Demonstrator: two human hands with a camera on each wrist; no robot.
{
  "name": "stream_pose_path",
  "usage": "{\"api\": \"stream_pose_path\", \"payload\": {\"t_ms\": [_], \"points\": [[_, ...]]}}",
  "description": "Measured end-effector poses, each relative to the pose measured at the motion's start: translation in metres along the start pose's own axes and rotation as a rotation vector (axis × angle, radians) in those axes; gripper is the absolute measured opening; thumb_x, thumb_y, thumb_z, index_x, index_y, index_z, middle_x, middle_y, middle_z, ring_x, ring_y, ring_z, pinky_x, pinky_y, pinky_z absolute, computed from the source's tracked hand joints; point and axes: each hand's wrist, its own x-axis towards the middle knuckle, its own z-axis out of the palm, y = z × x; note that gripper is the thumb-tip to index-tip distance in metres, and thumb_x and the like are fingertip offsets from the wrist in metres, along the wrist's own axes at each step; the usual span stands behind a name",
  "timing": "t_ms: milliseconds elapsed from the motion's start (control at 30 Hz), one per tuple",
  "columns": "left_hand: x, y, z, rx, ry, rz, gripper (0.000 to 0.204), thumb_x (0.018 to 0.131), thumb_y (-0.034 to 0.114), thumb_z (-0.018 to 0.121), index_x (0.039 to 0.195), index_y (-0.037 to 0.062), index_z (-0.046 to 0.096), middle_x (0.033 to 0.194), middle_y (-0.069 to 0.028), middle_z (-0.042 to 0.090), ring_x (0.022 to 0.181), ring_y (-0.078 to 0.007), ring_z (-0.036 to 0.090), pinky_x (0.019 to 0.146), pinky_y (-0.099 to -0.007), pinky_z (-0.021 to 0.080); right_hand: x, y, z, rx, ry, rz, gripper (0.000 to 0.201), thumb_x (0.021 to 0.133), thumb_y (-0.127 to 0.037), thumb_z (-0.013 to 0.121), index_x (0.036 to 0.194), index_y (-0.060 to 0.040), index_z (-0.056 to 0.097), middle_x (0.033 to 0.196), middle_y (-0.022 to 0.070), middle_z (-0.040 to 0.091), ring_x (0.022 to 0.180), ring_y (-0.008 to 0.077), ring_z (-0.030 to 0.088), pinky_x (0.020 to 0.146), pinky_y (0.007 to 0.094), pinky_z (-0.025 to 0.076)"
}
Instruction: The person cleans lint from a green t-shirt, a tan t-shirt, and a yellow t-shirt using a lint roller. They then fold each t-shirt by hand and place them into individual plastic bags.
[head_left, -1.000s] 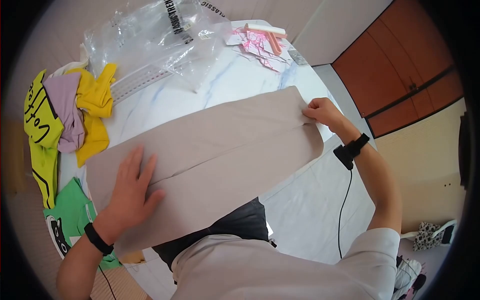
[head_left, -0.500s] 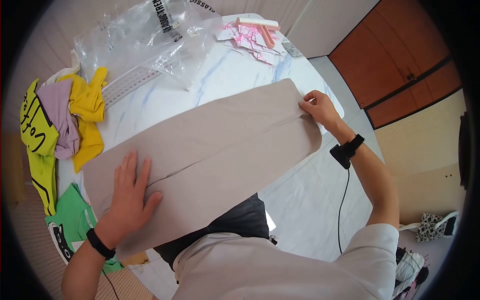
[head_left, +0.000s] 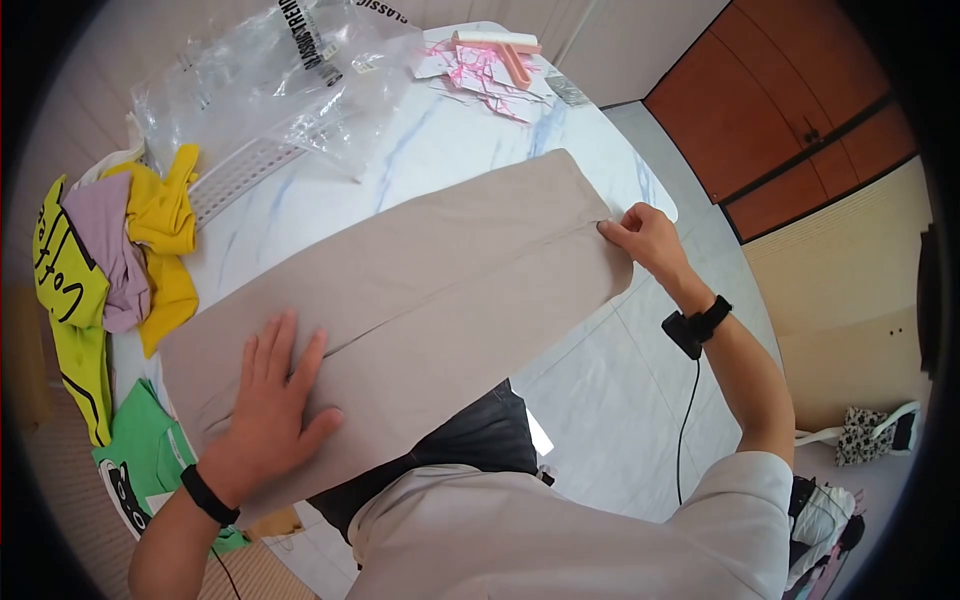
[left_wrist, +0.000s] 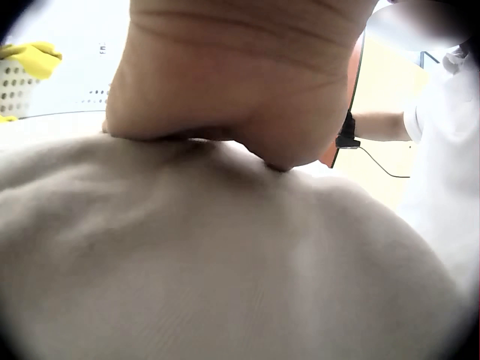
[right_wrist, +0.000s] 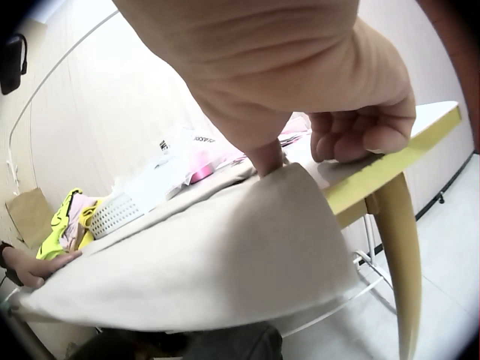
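Observation:
A long beige folded cloth [head_left: 400, 290] lies slantwise over the marble-patterned table, its near edge over the person's lap. The left hand [head_left: 270, 405] rests flat on its left part, fingers spread; the left wrist view shows that hand [left_wrist: 232, 82] close above the beige fabric [left_wrist: 225, 255]. At the cloth's far right end the right hand [head_left: 650, 240] pinches the fabric between thumb and index finger, where a lengthwise seam or fold line ends. In the right wrist view the thumb of the right hand [right_wrist: 300, 82] presses at the cloth's corner [right_wrist: 277, 217], other fingers curled.
Yellow [head_left: 165, 210], lilac [head_left: 112, 250] and lime-green [head_left: 75, 300] garments lie at the left, a green one [head_left: 145, 440] below them. Behind are a clear plastic bag [head_left: 270, 90], a white perforated basket [head_left: 245, 180], and pink-and-white tags [head_left: 480, 75] beside a pink-handled roller [head_left: 515, 65].
The left hand has shifted slightly right on the cloth. The right hand has moved a little along the cloth's right end, toward the person. The head view has turned slightly.

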Motion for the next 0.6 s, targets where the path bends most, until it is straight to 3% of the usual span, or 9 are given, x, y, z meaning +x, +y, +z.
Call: {"api": "stream_pose_path", "payload": {"t_ms": [100, 200, 300, 400, 600], "points": [[0.000, -0.002, 0.002, 0.009, -0.001, 0.001, 0.087, 0.094, 0.043, 0.066, 0.162, 0.0028, 0.032, 0.170, -0.0322, 0.013, 0.156, -0.0534, 0.014, 0.124, -0.0652, 0.011, -0.004, 0.026, 0.011, 0.245, 0.135, -0.023, 0.035, 0.089, -0.032, 0.077, 0.089, 0.0026, 0.070, 0.079, 0.0074, 0.070, 0.075, 0.0135, 0.063, 0.068, 0.0307, 0.052], [-0.002, -0.002, 0.003, 0.008, -0.006, -0.014, 0.088, 0.094, 0.045, 0.066, 0.163, 0.0029, 0.031, 0.170, -0.0320, 0.012, 0.156, -0.0532, 0.014, 0.124, -0.0652, 0.011, -0.011, 0.027, 0.018, 0.368, 0.116, -0.150, 0.030, 0.091, -0.027, 0.074, 0.088, 0.0032, 0.070, 0.077, 0.0071, 0.069, 0.071, 0.0131, 0.061, 0.067, 0.0307, 0.051], [0.002, 0.002, 0.000, 0.005, -0.026, -0.017, 0.088, 0.094, 0.045, 0.066, 0.163, 0.0035, 0.030, 0.170, -0.0316, 0.012, 0.156, -0.0530, 0.014, 0.124, -0.0655, 0.011, -0.012, 0.018, 0.011, 0.242, -0.002, -0.150, 0.023, 0.094, -0.021, 0.072, 0.088, 0.0009, 0.070, 0.076, 0.0014, 0.064, 0.071, 0.0085, 0.054, 0.062, 0.0272, 0.045], [0.003, 0.002, -0.001, 0.009, -0.017, -0.018, 0.088, 0.093, 0.045, 0.066, 0.163, 0.0039, 0.031, 0.170, -0.0320, 0.014, 0.155, -0.0532, 0.015, 0.124, -0.0661, 0.011, -0.005, 0.018, 0.011, 0.380, -0.038, -0.044, 0.023, 0.094, -0.020, 0.073, 0.084, 0.0009, 0.070, 0.074, 0.0003, 0.064, 0.069, 0.0076, 0.053, 0.062, 0.0265, 0.045], [0.000, 0.002, 0.000, 0.011, -0.015, -0.023, 0.088, 0.094, 0.046, 0.066, 0.163, 0.0041, 0.031, 0.169, -0.0326, 0.015, 0.155, -0.0533, 0.016, 0.124, -0.0665, 0.011, -0.006, 0.026, 0.024, 0.352, 0.150, -0.075, 0.025, 0.089, -0.020, 0.075, 0.079, 0.0011, 0.068, 0.069, 0.0020, 0.063, 0.064, 0.0097, 0.055, 0.057, 0.0290, 0.045]]}}
